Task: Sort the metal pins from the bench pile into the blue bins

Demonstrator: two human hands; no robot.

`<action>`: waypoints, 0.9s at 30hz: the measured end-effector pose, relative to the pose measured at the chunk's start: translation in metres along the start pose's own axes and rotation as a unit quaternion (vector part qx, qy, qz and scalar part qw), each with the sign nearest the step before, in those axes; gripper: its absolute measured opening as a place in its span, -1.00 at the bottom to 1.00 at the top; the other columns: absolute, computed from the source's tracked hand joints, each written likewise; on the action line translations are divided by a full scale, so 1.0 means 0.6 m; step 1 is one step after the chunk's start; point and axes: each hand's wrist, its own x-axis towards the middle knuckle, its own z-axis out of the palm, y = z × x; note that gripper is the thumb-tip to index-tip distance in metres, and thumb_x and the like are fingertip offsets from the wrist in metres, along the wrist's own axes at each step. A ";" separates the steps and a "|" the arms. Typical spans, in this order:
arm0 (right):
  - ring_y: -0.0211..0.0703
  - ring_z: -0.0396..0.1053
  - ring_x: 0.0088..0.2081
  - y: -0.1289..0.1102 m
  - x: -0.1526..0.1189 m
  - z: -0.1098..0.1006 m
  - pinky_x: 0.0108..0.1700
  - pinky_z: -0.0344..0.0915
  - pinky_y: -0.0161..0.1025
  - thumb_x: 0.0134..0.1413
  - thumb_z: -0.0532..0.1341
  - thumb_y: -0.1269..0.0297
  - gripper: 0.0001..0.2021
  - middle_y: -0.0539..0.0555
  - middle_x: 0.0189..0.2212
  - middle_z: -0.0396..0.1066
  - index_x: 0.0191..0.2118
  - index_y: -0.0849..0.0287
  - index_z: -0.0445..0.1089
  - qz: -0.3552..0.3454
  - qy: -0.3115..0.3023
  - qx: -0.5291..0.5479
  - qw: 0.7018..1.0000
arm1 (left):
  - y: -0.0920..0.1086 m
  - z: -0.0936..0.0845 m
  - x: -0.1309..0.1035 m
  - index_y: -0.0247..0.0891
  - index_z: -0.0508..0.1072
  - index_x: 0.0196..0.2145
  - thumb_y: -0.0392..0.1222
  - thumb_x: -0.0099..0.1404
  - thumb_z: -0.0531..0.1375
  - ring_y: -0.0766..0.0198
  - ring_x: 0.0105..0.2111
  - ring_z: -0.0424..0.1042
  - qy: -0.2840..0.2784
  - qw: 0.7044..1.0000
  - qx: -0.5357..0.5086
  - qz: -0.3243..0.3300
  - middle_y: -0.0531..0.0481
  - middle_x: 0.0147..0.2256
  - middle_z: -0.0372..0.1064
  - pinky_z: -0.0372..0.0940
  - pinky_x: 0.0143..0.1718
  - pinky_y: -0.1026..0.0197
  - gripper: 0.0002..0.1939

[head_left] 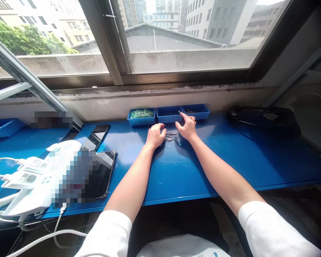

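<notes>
My left hand [156, 136] rests on the blue tabletop [173, 171], its fingers loosely curled and the thumb a little apart from the index finger. Beside that thumb lie several thin dark rod-like pieces [170, 139], too small to name. To their right is my right hand [188, 127], thumb and index finger spread, with the index fingertip near the rim of the middle blue bin [169, 118]. Nothing shows clearly in either hand. The left bin [141, 121] holds green-and-clear plastic packets [141, 113]. Small dark and brassy pieces [191, 111] lie in the right bin [203, 115].
A phone [101, 135], a dark tablet-like device [103, 178] and a white power strip [61, 153] with cables are on the left. Another blue tray [5, 128] stands far left. A black bag-like object [262, 119] lies right. Windows and a wall close off the back.
</notes>
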 end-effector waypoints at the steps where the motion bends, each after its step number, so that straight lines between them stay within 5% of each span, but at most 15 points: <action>1: 0.14 0.13 0.03 0.005 0.002 0.001 0.04 0.12 0.10 -0.02 0.17 0.16 -0.42 0.14 0.08 0.33 0.17 0.16 0.23 0.009 -0.004 -0.016 1.000 | 0.000 0.000 0.000 -0.26 0.42 -0.13 -0.17 0.27 0.09 0.13 -0.11 0.38 -0.002 1.000 0.001 0.003 -0.09 -0.16 0.45 0.25 -0.03 0.09 -0.75; 12: 0.26 0.03 0.09 0.038 0.015 0.015 0.02 0.12 0.20 -0.08 0.17 0.12 -0.13 0.08 0.36 -0.31 0.34 0.00 -0.24 0.041 -0.125 -0.112 0.985 | 0.003 -0.001 0.000 -0.23 0.44 -0.19 -0.17 0.26 0.08 0.12 -0.11 0.38 -0.024 0.999 0.022 0.000 -0.09 -0.17 0.44 0.26 -0.02 0.09 -0.78; 27: 0.32 0.02 0.10 0.037 0.011 0.019 0.04 0.09 0.26 -0.07 0.17 0.16 -0.18 0.09 0.36 -0.31 0.32 0.07 -0.16 0.021 -0.108 -0.104 0.988 | 0.005 -0.001 0.000 -0.19 0.46 -0.23 -0.17 0.25 0.09 0.10 -0.11 0.38 -0.038 0.999 0.031 -0.004 -0.09 -0.18 0.44 0.27 -0.02 0.07 -0.81</action>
